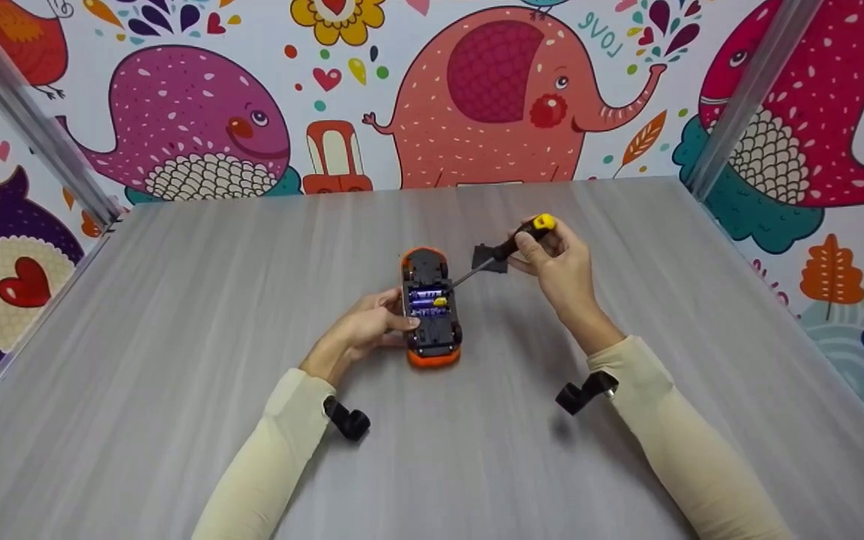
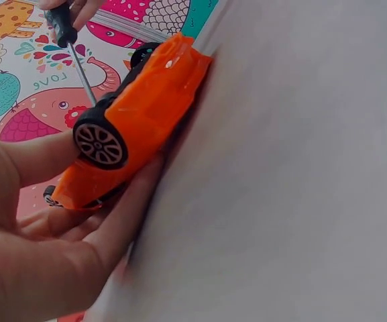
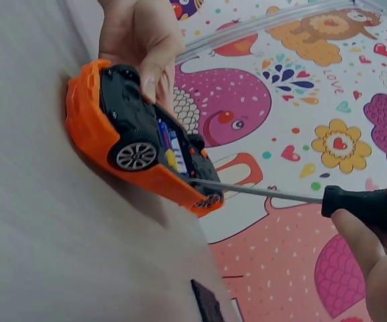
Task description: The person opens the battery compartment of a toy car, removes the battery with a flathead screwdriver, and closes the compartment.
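An orange toy car [image 1: 433, 360] lies upside down, its black underside facing up. Purple batteries [image 1: 424, 295] show in the open compartment of that underside, with a small yellow piece [image 1: 440, 301] over them. My left hand [image 1: 364, 322] grips the car from the left, thumb on the underside and fingers [image 2: 123, 215] along the body. My right hand [image 1: 567, 274] holds a screwdriver [image 3: 361, 206] by its black handle with a yellow end. Its metal shaft [image 3: 273, 192] reaches the compartment's right edge; whether the tip touches is unclear.
A flat dark cover-like piece [image 1: 484, 258] lies on the grey table [image 1: 177, 360], behind and right of the car, partly under the screwdriver. Black wrist cameras [image 1: 349, 421] jut from both cuffs. A cartoon-printed wall [image 1: 492, 97] stands behind the table, with metal posts [image 1: 747, 97] at its corners.
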A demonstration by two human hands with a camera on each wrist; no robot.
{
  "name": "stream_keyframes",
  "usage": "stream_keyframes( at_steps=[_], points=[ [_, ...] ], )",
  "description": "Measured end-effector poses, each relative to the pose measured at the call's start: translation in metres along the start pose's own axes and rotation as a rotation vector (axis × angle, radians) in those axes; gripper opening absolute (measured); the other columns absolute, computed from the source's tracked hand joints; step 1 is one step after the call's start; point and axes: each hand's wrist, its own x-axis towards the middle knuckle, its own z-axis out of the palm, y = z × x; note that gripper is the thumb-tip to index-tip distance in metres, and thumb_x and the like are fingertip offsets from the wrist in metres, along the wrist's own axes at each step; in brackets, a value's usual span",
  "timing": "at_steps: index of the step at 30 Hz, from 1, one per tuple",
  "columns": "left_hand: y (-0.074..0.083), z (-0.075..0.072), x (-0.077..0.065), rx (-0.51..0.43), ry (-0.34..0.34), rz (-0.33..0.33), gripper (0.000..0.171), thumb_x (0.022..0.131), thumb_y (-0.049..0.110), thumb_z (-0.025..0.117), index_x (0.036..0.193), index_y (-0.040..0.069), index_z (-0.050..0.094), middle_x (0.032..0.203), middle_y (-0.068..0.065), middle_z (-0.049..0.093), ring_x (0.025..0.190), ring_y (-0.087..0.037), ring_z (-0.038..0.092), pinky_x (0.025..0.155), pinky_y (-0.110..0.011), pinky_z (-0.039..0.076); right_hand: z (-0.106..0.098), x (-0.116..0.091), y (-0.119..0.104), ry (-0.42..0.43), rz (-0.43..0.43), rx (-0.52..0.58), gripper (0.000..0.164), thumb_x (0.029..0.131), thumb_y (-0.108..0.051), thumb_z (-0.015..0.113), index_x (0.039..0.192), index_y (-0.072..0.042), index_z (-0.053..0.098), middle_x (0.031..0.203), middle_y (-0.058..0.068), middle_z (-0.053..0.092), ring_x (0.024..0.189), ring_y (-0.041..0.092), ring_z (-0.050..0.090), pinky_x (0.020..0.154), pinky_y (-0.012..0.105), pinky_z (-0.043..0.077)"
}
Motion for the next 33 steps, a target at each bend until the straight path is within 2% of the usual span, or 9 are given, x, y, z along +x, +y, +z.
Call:
stream_keyframes(
  at_steps=[3,9,14,22,28,33],
  points=[
    [0.000,0.000,0.000,0.002,0.000,0.000,0.068,0.089,-0.009,0.060,0.153,0.006,0.039,0.145,-0.020,0.053,0.101,-0.017,0.068,0.101,-0.043,0.055,-0.005,0.002,0.005,0.017,0.050,0.019,0.025,0.097,-0.014,0.065,0.119,-0.004,0.059,0.104,-0.001,0.073,0.105,0.017,0.070,0.081,0.034,0.061],
    [-0.001,0.000,0.001,-0.001,-0.004,0.011,0.068,0.090,-0.008,0.060,0.153,0.006,0.039,0.144,-0.020,0.053,0.104,-0.018,0.067,0.101,-0.044,0.055,-0.014,0.005,0.015,0.040,0.134,0.067,0.021,0.100,-0.018,0.060,0.117,-0.007,0.058,0.106,0.000,0.071,0.100,0.014,0.070,0.081,0.032,0.061],
    [-0.002,0.000,0.003,-0.005,-0.008,0.012,0.068,0.090,-0.008,0.061,0.153,0.006,0.039,0.145,-0.018,0.053,0.104,-0.017,0.067,0.100,-0.043,0.055,-0.017,0.007,0.021,0.050,0.134,0.099,0.019,0.101,-0.016,0.058,0.116,-0.004,0.057,0.103,0.000,0.070,0.097,0.012,0.071,0.081,0.031,0.061],
    [-0.003,-0.002,0.003,0.002,-0.006,0.014,0.069,0.090,-0.006,0.061,0.154,0.009,0.039,0.145,-0.017,0.053,0.107,-0.018,0.065,0.101,-0.043,0.055,-0.014,0.006,0.021,0.052,0.124,0.090,0.031,0.101,-0.016,0.057,0.124,0.005,0.052,0.106,0.004,0.069,0.099,0.012,0.070,0.081,0.031,0.061],
    [-0.003,-0.002,0.002,-0.012,-0.005,0.010,0.072,0.089,-0.009,0.060,0.155,0.009,0.037,0.147,-0.018,0.051,0.107,-0.019,0.066,0.103,-0.046,0.053,-0.018,0.011,0.031,0.066,0.200,0.209,0.021,0.103,-0.013,0.051,0.118,0.003,0.052,0.099,-0.002,0.069,0.094,0.009,0.071,0.083,0.030,0.061],
    [-0.002,-0.001,0.002,-0.020,-0.010,0.003,0.072,0.089,-0.008,0.060,0.155,0.008,0.036,0.149,-0.018,0.049,0.115,-0.023,0.064,0.105,-0.047,0.052,-0.021,0.013,0.038,0.088,0.253,0.255,0.012,0.104,-0.012,0.050,0.111,-0.003,0.052,0.097,-0.001,0.068,0.090,0.009,0.071,0.084,0.030,0.061]
  ],
)
